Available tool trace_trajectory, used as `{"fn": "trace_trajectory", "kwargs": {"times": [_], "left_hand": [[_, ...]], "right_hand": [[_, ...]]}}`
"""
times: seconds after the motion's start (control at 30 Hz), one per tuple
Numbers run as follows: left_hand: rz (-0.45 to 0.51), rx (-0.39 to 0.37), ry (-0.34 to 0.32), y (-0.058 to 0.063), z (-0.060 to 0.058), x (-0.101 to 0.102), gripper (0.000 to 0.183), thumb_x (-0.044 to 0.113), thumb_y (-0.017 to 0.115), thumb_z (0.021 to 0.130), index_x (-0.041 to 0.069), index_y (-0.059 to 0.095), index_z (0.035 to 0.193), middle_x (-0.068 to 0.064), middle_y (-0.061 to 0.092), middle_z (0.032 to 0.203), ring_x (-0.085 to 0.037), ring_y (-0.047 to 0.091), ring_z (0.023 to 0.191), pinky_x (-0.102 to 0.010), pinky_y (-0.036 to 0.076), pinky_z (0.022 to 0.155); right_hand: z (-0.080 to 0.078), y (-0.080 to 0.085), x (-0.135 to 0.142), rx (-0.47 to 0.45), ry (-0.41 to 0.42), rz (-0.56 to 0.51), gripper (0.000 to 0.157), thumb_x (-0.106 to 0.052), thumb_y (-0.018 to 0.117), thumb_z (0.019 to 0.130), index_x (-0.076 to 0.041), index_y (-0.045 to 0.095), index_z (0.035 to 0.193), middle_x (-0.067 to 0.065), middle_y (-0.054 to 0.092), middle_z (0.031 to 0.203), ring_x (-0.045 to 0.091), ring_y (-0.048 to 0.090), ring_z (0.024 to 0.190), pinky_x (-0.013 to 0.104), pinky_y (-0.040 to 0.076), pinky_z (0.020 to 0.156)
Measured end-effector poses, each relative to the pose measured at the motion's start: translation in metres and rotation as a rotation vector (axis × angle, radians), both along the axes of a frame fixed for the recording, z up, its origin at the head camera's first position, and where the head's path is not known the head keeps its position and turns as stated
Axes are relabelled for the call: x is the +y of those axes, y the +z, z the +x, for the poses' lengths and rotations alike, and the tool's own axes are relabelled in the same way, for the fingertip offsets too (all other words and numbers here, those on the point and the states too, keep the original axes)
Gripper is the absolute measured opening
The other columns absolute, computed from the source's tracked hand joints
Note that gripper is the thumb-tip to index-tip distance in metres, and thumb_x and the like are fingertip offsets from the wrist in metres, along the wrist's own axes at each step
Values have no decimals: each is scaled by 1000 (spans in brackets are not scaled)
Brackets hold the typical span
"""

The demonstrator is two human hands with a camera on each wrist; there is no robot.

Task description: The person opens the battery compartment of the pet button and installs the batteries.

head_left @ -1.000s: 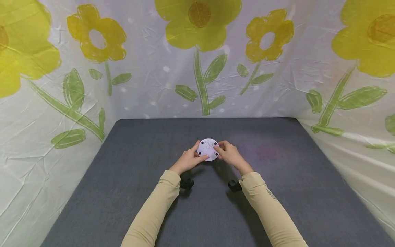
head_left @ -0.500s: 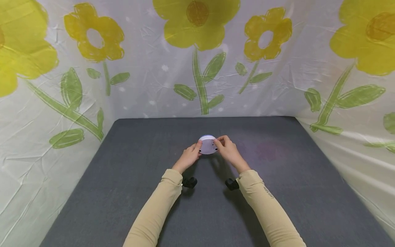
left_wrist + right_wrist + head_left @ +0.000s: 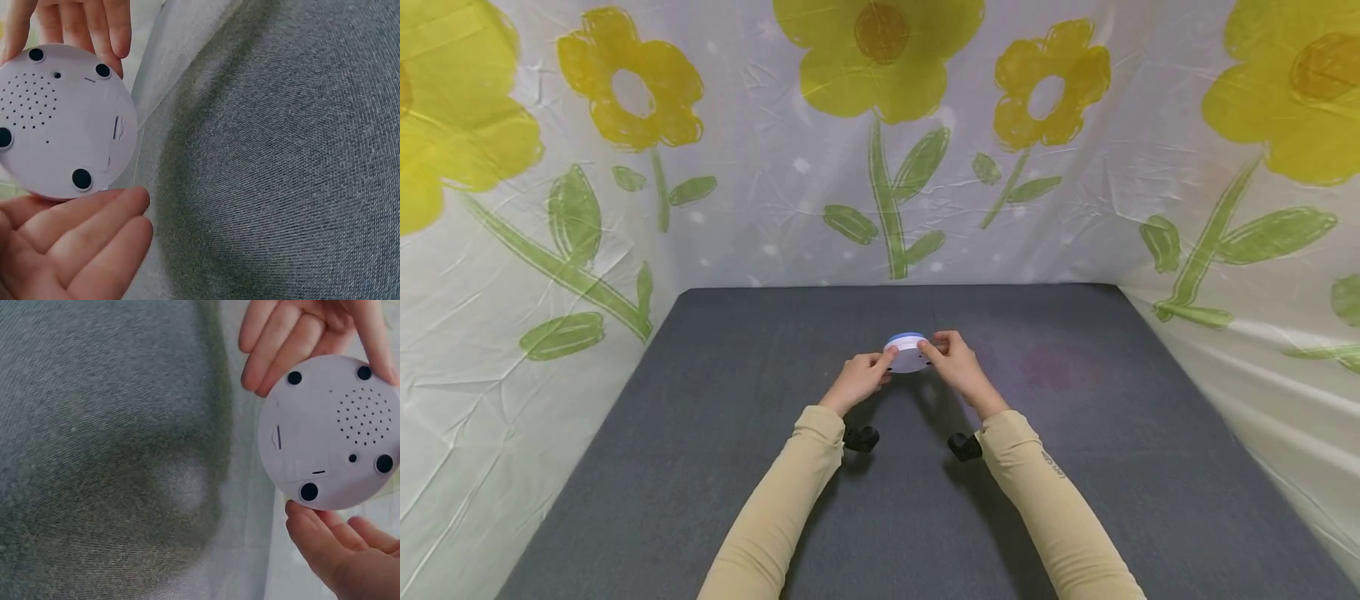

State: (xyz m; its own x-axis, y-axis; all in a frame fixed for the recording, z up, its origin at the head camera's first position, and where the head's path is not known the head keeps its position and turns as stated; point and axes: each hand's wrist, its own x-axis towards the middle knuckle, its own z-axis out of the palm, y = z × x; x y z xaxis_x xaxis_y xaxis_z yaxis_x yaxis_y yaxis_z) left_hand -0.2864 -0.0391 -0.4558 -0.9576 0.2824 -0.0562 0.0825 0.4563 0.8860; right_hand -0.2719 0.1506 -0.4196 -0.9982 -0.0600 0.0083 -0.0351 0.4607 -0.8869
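A round white device [image 3: 909, 360] with a blue far side is held up over the middle of the table. Its white underside [image 3: 75, 137] carries several black rubber feet, a patch of small speaker holes and a small cover with slots. My left hand [image 3: 859, 381] pinches the left rim, thumb on the near face. On the opposite rim, my right hand [image 3: 961, 375] pinches in the same way. In the right wrist view the right hand [image 3: 344, 550] is at the lower edge of the device, the left hand [image 3: 300, 337] at the upper. The blue side is hidden in both wrist views.
A dark grey cloth covers the table [image 3: 737, 500], with a faint reddish patch right of the hands. White curtains [image 3: 760, 167] printed with yellow flowers hang at the back and both sides. Black wrist cameras [image 3: 861, 439] are strapped under both wrists.
The device has tilted: its underside faced the head camera a second ago, and now it is foreshortened with the blue edge showing. Both hands have kept their grip, turning with it.
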Motion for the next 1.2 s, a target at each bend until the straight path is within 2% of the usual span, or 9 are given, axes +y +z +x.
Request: {"fn": "trace_trajectory", "kwargs": {"times": [0.17, 0.37, 0.47, 0.6, 0.7, 0.83, 1.0, 1.1, 1.2], "left_hand": [[78, -19, -39, -3, -1, -4, 68, 56, 48, 90, 3, 52, 131, -16, 59, 119, -25, 60, 103, -34, 50, 83], [61, 53, -26, -5, 1, -6, 73, 52, 59, 85, 7, 41, 140, -10, 54, 128, -18, 54, 112, -35, 46, 90], [132, 63, -46, -5, 1, -6, 73, 41, 67, 83, 6, 40, 140, -11, 51, 131, -17, 53, 113, -33, 46, 90], [195, 97, -61, -10, 0, -5, 72, 28, 74, 80, 5, 41, 139, -12, 48, 134, -18, 52, 115, -29, 46, 90], [166, 147, -35, -15, -1, -4, 74, 25, 77, 77, 5, 42, 139, -11, 48, 134, -18, 52, 115, -29, 45, 91], [64, 211, 7, -18, 0, -2, 76, 27, 79, 74, 6, 44, 138, -10, 49, 134, -19, 50, 117, -35, 43, 94], [-35, 222, 26, -22, -1, 0, 76, 28, 81, 71, 6, 47, 136, -9, 50, 132, -22, 46, 121, -41, 38, 99], [-78, 214, 29, -24, -1, 1, 76, 29, 81, 71, 6, 48, 135, -10, 50, 132, -22, 44, 123, -42, 36, 100], [-106, 203, 35, -26, 0, 1, 75, 30, 81, 71, 6, 49, 135, -8, 51, 132, -21, 43, 123, -42, 35, 101]], "right_hand": [[-4, 1, 8, -79, 79, -90, 73, -36, 61, 90, 7, 30, 140, 27, 43, 131, 36, 45, 118, 48, 38, 97], [-8, -1, 18, -156, 220, -165, 69, -26, 65, 88, 11, 33, 137, 27, 39, 136, 36, 41, 123, 47, 33, 101], [-10, -4, 18, -156, 246, -173, 68, -17, 68, 86, 11, 33, 136, 27, 40, 135, 36, 41, 123, 48, 34, 100], [-10, -7, 15, -98, 262, -134, 69, -8, 71, 82, 12, 32, 136, 28, 39, 135, 37, 41, 123, 45, 39, 97], [-10, -10, 12, -45, 265, -96, 68, -4, 71, 81, 13, 32, 135, 28, 41, 133, 36, 42, 121, 44, 41, 95], [-13, -18, 7, -11, 225, 4, 69, -3, 74, 79, 10, 36, 134, 26, 44, 132, 33, 45, 120, 43, 41, 95], [-16, -28, 4, 5, 184, 166, 70, -6, 77, 76, 9, 39, 133, 24, 48, 129, 31, 49, 115, 41, 43, 94], [-17, -34, 3, -3, 177, 185, 70, -6, 77, 75, 9, 40, 132, 24, 48, 128, 31, 49, 116, 40, 43, 94], [-18, -37, 4, -30, 182, 156, 69, -5, 77, 76, 8, 40, 133, 24, 46, 130, 31, 47, 118, 40, 42, 95]]}}
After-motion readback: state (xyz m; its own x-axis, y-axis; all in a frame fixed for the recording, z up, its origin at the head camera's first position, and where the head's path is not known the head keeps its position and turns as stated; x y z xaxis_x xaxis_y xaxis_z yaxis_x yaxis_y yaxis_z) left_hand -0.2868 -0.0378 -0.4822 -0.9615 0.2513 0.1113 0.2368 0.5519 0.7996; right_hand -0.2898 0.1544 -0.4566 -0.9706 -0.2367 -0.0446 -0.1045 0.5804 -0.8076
